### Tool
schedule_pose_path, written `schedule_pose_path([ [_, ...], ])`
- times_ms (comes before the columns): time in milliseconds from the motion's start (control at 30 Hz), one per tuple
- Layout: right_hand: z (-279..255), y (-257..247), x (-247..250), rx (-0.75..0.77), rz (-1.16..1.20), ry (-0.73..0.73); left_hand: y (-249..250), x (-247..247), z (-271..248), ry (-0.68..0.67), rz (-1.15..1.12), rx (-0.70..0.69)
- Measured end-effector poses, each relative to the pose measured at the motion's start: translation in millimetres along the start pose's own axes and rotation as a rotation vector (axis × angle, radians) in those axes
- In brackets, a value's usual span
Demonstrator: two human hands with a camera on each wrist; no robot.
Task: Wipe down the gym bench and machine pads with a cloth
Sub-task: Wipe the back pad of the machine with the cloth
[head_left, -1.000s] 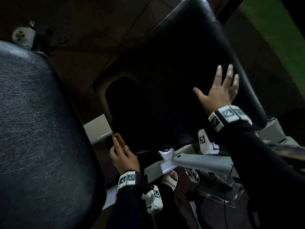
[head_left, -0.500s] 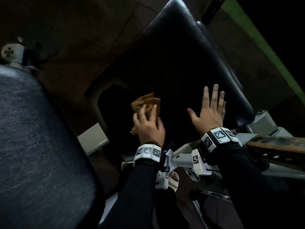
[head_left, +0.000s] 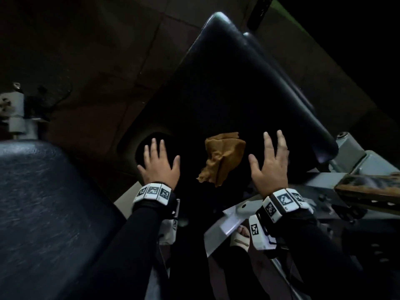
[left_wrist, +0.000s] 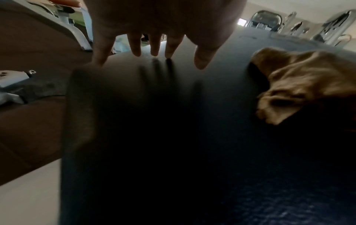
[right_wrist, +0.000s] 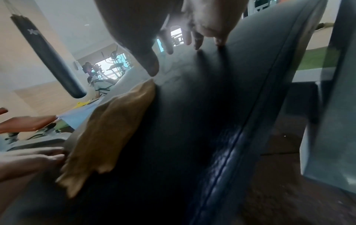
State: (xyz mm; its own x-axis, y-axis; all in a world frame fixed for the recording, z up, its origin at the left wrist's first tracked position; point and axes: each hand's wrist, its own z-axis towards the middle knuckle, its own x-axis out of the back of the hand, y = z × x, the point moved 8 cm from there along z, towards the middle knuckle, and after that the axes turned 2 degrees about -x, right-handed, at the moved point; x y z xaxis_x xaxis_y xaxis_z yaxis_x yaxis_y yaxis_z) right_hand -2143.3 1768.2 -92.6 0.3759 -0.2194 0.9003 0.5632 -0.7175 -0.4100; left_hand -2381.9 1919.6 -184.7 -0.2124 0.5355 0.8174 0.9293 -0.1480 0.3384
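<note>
A crumpled tan cloth lies loose on the black bench pad, between my two hands. My left hand is spread flat, fingers straight, over the pad's left side, holding nothing. My right hand is spread likewise on the pad's right side, also empty. In the left wrist view the cloth sits to the right of my fingertips, which hover just over the pad. In the right wrist view the cloth lies left of my fingers on the dark pad.
A second black padded seat fills the lower left. Grey metal frame parts and a rusty bar lie at the right, below the pad. Brown tiled floor lies beyond. A punching bag hangs in the gym behind.
My left hand brought the cloth up onto the pad, let go of it and moved left. The right hand stayed flat on the pad, shifting slightly.
</note>
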Motion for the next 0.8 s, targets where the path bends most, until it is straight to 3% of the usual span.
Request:
schedule_pose_path([
  [133, -24, -43, -17, 0.159, 0.051, 0.005, -13, -8, 3, -0.028, -0.132, -0.028],
  [200, -33, -64, -37, 0.209, 0.029, -0.066, -11, -10, 2, 0.0, -0.153, -0.021],
  [367, -31, -77, -97, 0.099, -0.185, -0.303, -15, -9, 4, 0.027, -0.235, -0.019],
  [600, -31, -66, -94, 0.126, -0.208, -0.208, -14, -7, 4, 0.022, -0.262, -0.025],
  [800, -41, -10, -49, 0.001, -0.172, -0.001, -14, -5, 3, 0.038, -0.226, -0.009],
])
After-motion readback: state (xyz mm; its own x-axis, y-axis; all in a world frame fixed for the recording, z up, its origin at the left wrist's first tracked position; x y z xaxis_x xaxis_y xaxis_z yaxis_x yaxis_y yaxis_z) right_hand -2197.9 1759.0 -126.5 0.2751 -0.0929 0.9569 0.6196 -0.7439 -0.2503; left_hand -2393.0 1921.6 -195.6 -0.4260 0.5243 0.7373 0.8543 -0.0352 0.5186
